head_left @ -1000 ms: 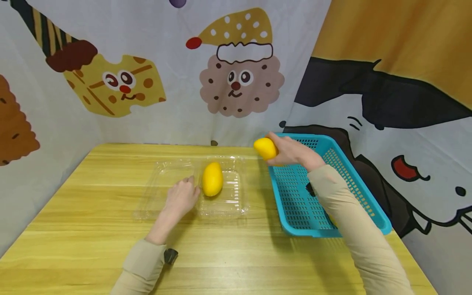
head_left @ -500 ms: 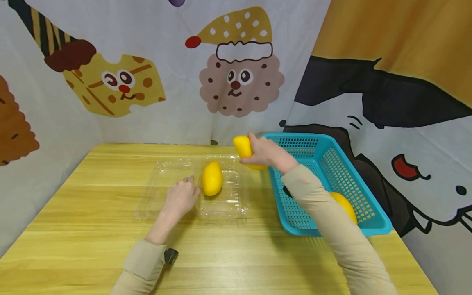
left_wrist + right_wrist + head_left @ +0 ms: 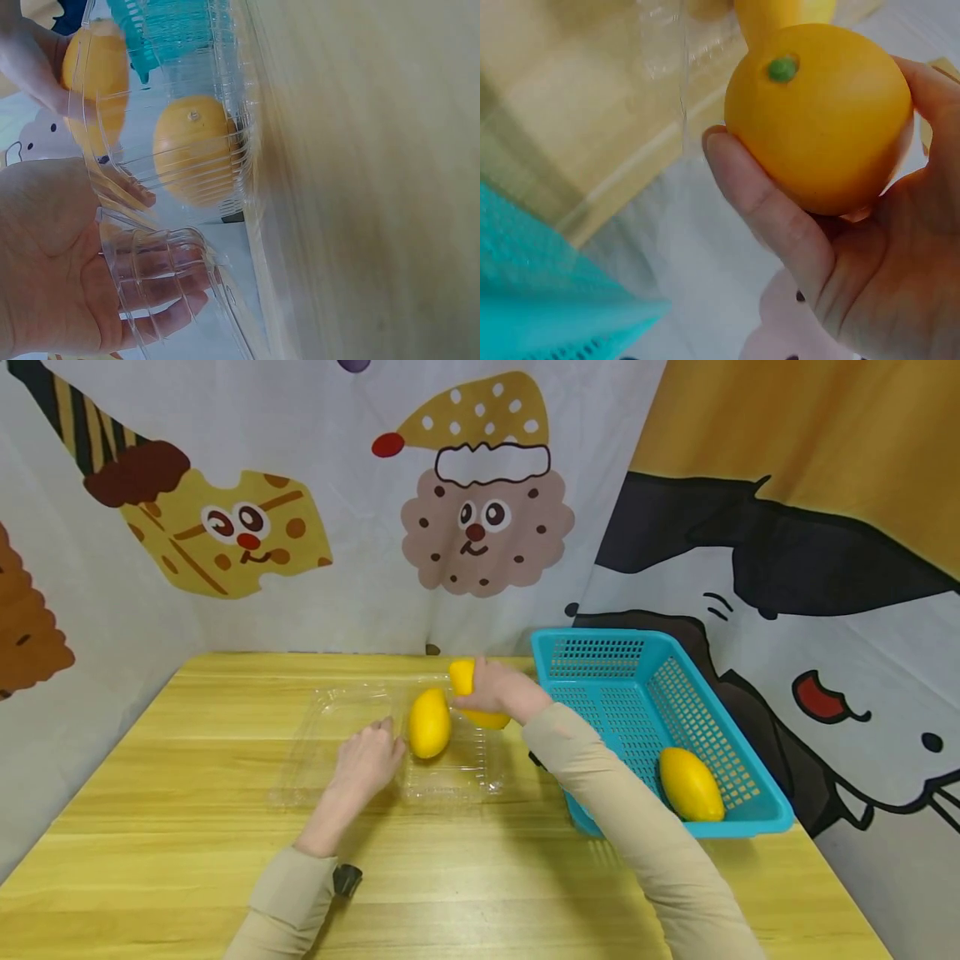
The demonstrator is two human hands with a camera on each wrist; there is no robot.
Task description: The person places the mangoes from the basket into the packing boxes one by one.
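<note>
A clear plastic clamshell container (image 3: pixel 450 781) lies open on the table, one yellow mango (image 3: pixel 430 723) in its right half. My left hand (image 3: pixel 369 758) holds it at the middle fold; in the left wrist view the fingers (image 3: pixel 169 281) show through the clear plastic, with the thumb on the mango's side. My right hand (image 3: pixel 498 687) grips a second mango (image 3: pixel 821 120) above the container's right half, close beside the first one. Its green stem end shows in the right wrist view, thumb along one side and fingers mostly hidden behind.
To the right stands a blue perforated basket (image 3: pixel 581 652) with another mango (image 3: pixel 691 785) in its near right corner. The right forearm crosses over the basket's left rim. A cartoon-print curtain (image 3: pixel 360 627) hangs behind the wooden table (image 3: pixel 450 893).
The right hand has carried its mango left, from over the basket to above the container, uncovering the mango in the basket. The left hand has stayed in place.
</note>
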